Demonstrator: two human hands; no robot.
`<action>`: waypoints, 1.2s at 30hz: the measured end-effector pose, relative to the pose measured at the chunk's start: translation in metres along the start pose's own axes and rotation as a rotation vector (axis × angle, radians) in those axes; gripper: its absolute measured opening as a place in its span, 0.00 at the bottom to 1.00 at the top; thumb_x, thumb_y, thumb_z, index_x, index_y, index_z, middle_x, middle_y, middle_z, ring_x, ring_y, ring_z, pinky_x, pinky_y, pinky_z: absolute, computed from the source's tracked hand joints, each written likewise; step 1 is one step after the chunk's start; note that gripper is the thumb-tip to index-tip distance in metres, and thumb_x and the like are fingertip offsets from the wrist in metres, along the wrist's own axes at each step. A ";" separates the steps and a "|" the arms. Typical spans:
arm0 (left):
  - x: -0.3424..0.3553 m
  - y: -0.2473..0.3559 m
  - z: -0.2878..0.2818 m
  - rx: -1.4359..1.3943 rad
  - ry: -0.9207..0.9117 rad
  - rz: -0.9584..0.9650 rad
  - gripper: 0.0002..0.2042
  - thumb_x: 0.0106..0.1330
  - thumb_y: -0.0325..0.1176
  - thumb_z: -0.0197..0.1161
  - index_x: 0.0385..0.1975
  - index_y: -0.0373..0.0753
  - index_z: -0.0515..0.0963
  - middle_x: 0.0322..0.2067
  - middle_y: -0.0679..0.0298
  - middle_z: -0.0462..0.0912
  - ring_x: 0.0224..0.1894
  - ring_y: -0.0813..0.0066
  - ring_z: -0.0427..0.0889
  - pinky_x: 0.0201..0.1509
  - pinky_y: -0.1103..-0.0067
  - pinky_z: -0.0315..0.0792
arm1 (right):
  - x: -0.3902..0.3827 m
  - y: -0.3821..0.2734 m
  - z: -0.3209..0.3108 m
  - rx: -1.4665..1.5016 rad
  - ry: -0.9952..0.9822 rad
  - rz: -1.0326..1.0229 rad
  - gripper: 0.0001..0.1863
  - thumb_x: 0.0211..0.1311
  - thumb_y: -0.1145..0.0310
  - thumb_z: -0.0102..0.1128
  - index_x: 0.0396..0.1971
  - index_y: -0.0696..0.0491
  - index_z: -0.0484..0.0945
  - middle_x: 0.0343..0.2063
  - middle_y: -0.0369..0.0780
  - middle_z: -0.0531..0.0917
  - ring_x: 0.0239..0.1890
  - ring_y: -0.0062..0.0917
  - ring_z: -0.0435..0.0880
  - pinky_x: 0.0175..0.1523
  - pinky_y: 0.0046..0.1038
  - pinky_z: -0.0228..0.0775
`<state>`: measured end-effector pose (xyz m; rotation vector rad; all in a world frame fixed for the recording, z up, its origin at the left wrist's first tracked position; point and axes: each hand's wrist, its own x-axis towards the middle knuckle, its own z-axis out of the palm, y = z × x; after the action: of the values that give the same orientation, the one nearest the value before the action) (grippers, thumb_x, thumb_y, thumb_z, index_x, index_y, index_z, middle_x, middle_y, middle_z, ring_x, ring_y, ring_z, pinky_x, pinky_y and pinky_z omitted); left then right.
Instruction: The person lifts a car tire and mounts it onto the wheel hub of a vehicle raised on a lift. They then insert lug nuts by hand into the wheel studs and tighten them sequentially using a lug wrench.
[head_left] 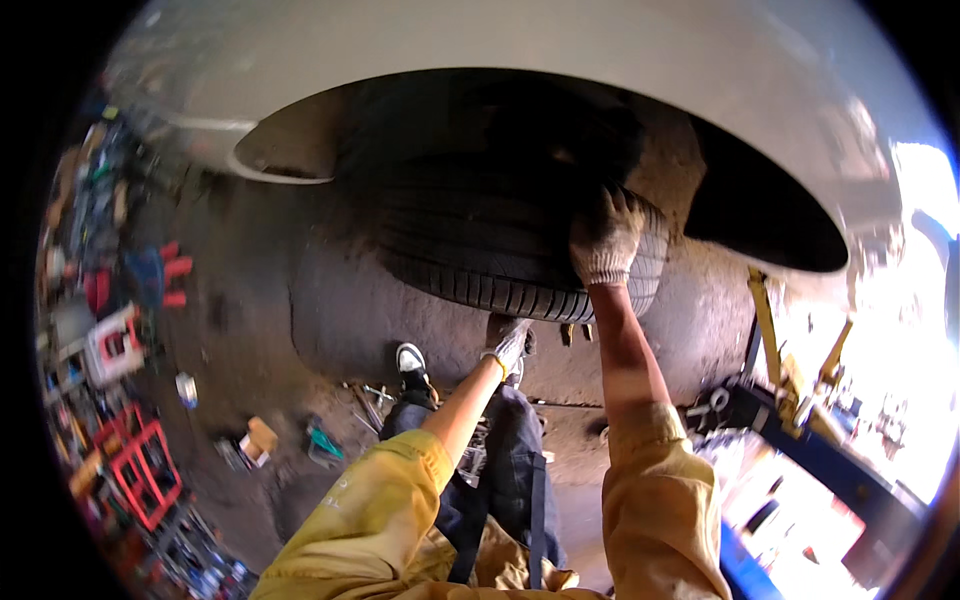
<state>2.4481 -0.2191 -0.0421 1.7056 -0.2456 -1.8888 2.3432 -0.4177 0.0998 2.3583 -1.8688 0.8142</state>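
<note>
A black car tire (480, 240) sits in the wheel arch of a light-coloured car body (480, 40). My right hand (607, 238), in a dirty knit work glove, grips the tread near the tire's right end, its fingers curled over the top. Lower down, my left hand (510, 340) reaches to the near side of the tire, just below the tread edge. It is gloved too, and its fingers are mostly hidden there. The inside of the arch above the tire is deep in shadow.
At the right stands a blue lift arm (840, 475) with yellow metal parts (765, 325). Tools (370, 405) lie on the floor by my shoe (411, 360). To the left are a small open box (258, 441), a red metal frame (140, 467) and cluttered tools.
</note>
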 end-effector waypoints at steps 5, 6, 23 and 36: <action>0.032 -0.013 -0.047 0.353 -0.095 0.433 0.16 0.71 0.48 0.63 0.45 0.41 0.82 0.31 0.59 0.87 0.27 0.67 0.82 0.30 0.70 0.73 | -0.004 -0.003 -0.002 -0.034 -0.033 -0.023 0.20 0.56 0.65 0.62 0.51 0.51 0.81 0.48 0.46 0.83 0.50 0.48 0.78 0.56 0.47 0.69; 0.041 -0.014 -0.059 0.451 -0.059 0.441 0.18 0.72 0.49 0.62 0.48 0.40 0.81 0.32 0.58 0.88 0.29 0.65 0.83 0.32 0.69 0.74 | -0.003 -0.005 -0.003 -0.023 -0.021 -0.025 0.20 0.55 0.67 0.61 0.50 0.52 0.81 0.48 0.46 0.83 0.51 0.48 0.78 0.57 0.47 0.68; 0.169 -0.031 -0.132 1.030 0.004 1.031 0.16 0.71 0.39 0.56 0.52 0.39 0.81 0.47 0.48 0.84 0.51 0.47 0.83 0.57 0.57 0.74 | -0.247 -0.022 0.081 -0.146 0.794 0.487 0.12 0.73 0.77 0.49 0.45 0.62 0.83 0.41 0.45 0.85 0.45 0.36 0.86 0.51 0.35 0.83; 0.188 -0.012 -0.115 0.176 -0.221 0.805 0.14 0.77 0.40 0.58 0.41 0.34 0.84 0.32 0.60 0.89 0.24 0.76 0.81 0.27 0.78 0.74 | -0.297 -0.091 0.216 1.398 -0.072 0.890 0.24 0.78 0.59 0.54 0.64 0.60 0.72 0.54 0.40 0.82 0.55 0.21 0.78 0.62 0.25 0.70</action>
<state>2.5509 -0.2806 -0.2269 1.2092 -1.0378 -1.4476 2.4659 -0.1959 -0.1819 1.5670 -2.9329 2.8658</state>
